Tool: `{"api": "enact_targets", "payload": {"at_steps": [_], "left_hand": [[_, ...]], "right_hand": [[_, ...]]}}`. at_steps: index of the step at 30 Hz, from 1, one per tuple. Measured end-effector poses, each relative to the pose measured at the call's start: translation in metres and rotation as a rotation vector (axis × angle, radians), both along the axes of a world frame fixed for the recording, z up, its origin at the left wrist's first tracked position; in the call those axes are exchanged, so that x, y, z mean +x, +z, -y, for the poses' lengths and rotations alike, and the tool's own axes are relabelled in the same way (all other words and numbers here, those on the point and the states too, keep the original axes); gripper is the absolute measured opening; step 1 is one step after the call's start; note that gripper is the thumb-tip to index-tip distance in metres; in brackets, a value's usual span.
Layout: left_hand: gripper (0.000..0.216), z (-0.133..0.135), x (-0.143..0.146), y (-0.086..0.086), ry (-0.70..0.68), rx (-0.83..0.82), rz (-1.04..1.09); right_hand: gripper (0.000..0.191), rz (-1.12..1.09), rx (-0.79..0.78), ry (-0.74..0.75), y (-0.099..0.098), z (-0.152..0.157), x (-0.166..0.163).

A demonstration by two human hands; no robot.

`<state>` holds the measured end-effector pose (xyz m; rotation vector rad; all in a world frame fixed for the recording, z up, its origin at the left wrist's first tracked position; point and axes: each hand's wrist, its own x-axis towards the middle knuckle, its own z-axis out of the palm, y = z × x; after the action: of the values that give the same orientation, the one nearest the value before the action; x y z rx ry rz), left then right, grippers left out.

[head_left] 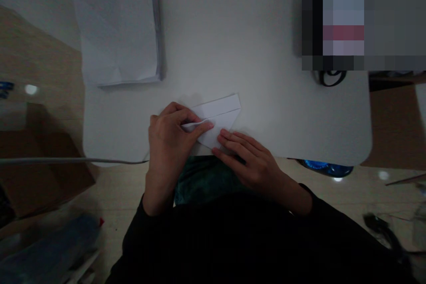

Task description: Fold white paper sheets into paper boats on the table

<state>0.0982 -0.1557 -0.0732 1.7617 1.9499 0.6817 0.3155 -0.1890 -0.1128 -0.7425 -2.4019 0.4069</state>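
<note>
A folded sheet of white paper (pixel 216 107) lies at the front edge of the white table, with a long flap across it and slanted edges. My left hand (pixel 171 135) pinches the paper's left end between thumb and fingers, where a layer lifts slightly. The thumb lies on top of the paper. My right hand (pixel 251 157) rests with fingers stretched out, their tips on the paper's lower right edge. Part of the paper's left end is hidden under my left hand.
A stack of white paper (pixel 120 35) sits at the table's (pixel 229 31) back left. A black looped strap (pixel 333 78) lies at the right, below a blurred-out area. A grey cable (pixel 73 160) crosses the left front edge. Cardboard boxes (pixel 392 128) stand beyond the table.
</note>
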Motion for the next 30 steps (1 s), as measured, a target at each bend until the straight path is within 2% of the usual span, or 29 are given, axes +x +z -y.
{"api": "enact_targets", "payload": {"at_steps": [11, 15, 20, 30], "left_hand": [[0.019, -0.004, -0.001, 0.0, 0.007, 0.005, 0.036], [0.02, -0.006, 0.0, 0.002, -0.002, -0.004, 0.005], [0.02, -0.01, -0.002, 0.002, -0.007, -0.016, -0.039], [0.022, -0.015, -0.002, 0.005, -0.013, -0.062, -0.105]], "right_hand": [[0.035, 0.025, -0.002, 0.006, 0.002, -0.002, -0.001], [0.04, 0.065, 0.009, 0.017, 0.005, -0.005, -0.003], [0.036, 0.067, -0.008, 0.021, 0.009, -0.013, -0.007], [0.033, 0.085, 0.027, 0.121, 0.012, -0.035, -0.005]]}}
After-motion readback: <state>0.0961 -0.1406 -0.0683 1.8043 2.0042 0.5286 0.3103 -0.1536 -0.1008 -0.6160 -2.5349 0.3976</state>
